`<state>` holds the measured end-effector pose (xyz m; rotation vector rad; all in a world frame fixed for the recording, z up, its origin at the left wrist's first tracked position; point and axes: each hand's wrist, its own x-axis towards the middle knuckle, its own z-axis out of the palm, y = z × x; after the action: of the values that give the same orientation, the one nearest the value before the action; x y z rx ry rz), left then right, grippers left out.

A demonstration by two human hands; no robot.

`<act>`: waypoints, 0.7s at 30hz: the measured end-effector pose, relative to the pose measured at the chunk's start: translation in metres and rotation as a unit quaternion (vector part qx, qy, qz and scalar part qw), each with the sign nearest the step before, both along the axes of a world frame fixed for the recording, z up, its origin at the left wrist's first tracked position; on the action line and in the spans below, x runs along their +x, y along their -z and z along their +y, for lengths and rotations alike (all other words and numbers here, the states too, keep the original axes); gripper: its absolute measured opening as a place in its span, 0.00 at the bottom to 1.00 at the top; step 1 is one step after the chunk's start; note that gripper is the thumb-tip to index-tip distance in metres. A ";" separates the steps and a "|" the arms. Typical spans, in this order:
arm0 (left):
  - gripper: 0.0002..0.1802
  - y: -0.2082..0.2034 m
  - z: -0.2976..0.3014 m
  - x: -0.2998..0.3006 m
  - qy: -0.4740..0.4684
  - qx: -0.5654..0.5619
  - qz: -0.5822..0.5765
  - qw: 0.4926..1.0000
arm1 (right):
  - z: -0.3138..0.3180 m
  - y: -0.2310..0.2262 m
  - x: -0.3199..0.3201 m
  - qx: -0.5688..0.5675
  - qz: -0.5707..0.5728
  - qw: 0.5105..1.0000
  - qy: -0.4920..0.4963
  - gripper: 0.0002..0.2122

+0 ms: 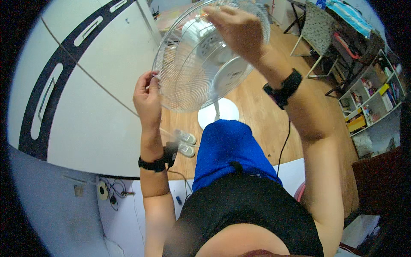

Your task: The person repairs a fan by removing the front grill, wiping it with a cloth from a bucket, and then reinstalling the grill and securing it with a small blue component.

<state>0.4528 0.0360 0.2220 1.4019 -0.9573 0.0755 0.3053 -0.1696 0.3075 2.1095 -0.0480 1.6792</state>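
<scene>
A standing fan has a round wire grille, tilted in front of me, with a white round hub at its middle. On the floor below stands its white round base. My left hand is closed at the grille's left rim, thumb and fingers pinching it. Over the grille's upper part, my right hand reaches across with its fingers stretched out, somewhat blurred. Whether these fingers touch the wires is hard to see. Both wrists wear black straps.
A tall white cabinet with dark trim stands at the left. Light shoes lie on the wood floor near the fan base. At the right are a chair, a dark table and a low shelf. A black cable hangs beside my right arm.
</scene>
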 end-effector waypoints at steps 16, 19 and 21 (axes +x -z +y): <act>0.08 0.012 -0.038 -0.001 -0.068 -0.169 -0.027 0.983 | 0.003 0.000 0.007 0.101 -0.051 0.993 -0.033 0.02; 0.07 0.011 -0.043 -0.008 -0.077 -0.175 0.020 0.981 | 0.000 -0.005 0.015 0.088 -0.077 0.992 -0.053 0.03; 0.06 0.010 -0.047 -0.010 -0.062 -0.218 0.033 0.973 | 0.000 -0.007 0.018 0.097 -0.085 0.990 -0.056 0.04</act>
<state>0.4431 -0.0108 0.2119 1.0474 -0.7416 0.3141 0.3232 -0.1696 0.3144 2.1359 -0.1531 1.9911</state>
